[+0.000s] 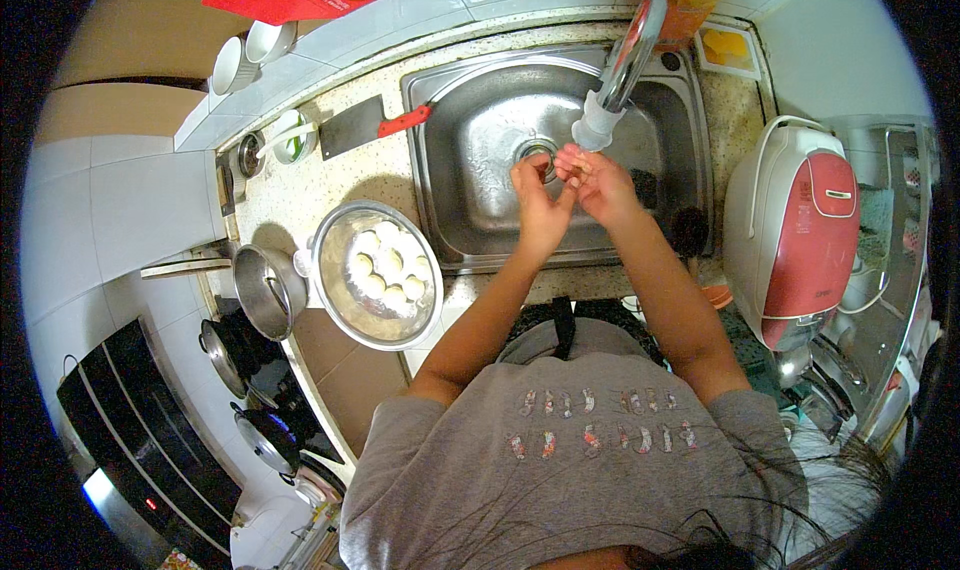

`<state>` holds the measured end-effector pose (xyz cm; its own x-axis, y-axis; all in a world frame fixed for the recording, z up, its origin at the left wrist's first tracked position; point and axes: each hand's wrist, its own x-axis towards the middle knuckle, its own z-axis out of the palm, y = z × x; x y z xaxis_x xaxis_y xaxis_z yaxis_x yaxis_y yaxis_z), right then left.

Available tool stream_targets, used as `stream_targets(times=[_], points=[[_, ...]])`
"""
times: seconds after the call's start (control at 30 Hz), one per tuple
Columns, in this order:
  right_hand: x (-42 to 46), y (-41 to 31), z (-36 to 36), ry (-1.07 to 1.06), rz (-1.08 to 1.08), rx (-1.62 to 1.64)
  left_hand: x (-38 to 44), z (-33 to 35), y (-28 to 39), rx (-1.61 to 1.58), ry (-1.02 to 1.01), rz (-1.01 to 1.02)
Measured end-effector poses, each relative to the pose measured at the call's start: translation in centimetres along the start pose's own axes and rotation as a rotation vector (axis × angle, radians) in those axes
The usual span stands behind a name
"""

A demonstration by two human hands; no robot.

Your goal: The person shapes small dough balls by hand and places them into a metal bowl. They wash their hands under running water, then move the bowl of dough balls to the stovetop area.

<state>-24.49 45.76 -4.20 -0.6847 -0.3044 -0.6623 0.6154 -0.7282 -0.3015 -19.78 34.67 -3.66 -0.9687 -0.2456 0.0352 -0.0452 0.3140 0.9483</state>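
Note:
Over the stainless steel sink [480,229], my left hand [541,202] and my right hand [601,189] meet just below the white nozzle of the faucet [611,94]. The left thumb touches the right hand, with the left fingers bent and apart from the thumb. My right palm is turned partly up, its fingers half curled. No object shows in either hand; pale specks lie on the right fingers. Behind the hands the drain [534,148] is partly hidden. Whether water runs is unclear. Left of the sink, a metal bowl [330,307] holds several pale round dough-like balls.
A cleaver [354,127] rests on the counter, its red handle [405,120] reaching over the sink rim. Farther left are a small glass bowl [294,139], a metal pot [266,292] and lidded pans [262,439] by the stove. A red-and-white rice cooker [806,232] stands right.

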Motion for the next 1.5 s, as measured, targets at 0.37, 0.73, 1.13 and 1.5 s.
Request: stream_targets(times=[0.37,0.73,1.13,1.5], points=[[-1.5,1.7,0.9,-0.186,0.043,0.210,3.1,3.0,-1.5,-0.919,0.072,-0.630],[-0.3,-0.7,5.2,-0.267,-0.154,0.409,2.9,3.7,3.2,-1.625,-0.181,-0.772],[2.6,0.4,5.6,-0.117,-0.447,-0.956,2.6,3.3,4.3,-1.410,-0.092,-0.926],[-4.1,-1.5,4.4,-0.227,-0.795,-2.242,3.3,0.9,2.8,-1.148,-0.022,-0.637]])
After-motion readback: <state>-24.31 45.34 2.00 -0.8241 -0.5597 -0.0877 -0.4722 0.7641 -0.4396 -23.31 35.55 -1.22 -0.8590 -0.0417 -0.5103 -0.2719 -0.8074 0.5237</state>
